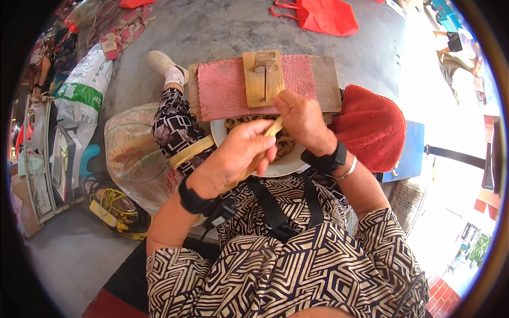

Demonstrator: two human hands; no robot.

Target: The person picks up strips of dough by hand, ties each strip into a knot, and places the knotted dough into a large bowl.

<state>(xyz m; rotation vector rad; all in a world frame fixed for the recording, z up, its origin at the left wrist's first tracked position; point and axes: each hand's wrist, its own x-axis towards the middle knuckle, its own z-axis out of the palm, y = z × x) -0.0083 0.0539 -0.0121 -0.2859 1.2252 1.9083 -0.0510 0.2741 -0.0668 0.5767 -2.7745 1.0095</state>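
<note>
My left hand [238, 153] grips a bundle of flat, pale yellow plant strips [274, 127] between thumb and fingers. At the upper end of that bundle, my right hand [302, 119] is closed on the strips. Both hands are over a white basin [274, 171] holding many short tan pieces. Beyond the basin lies a wooden board [328, 85] with a pink cloth [222, 87] on it. A small wooden block tool [263, 79] with a slot rests on the cloth, just past my right hand. Another bundle of strips [193, 151] lies across my left thigh.
A red towel [370, 127] covers something at the right, beside a blue surface [413, 151]. A filled plastic sack [133, 159] stands left of my leg, near coiled cables [115, 210]. A red bag [328, 16] lies on the concrete floor ahead. Part of another person shows far left.
</note>
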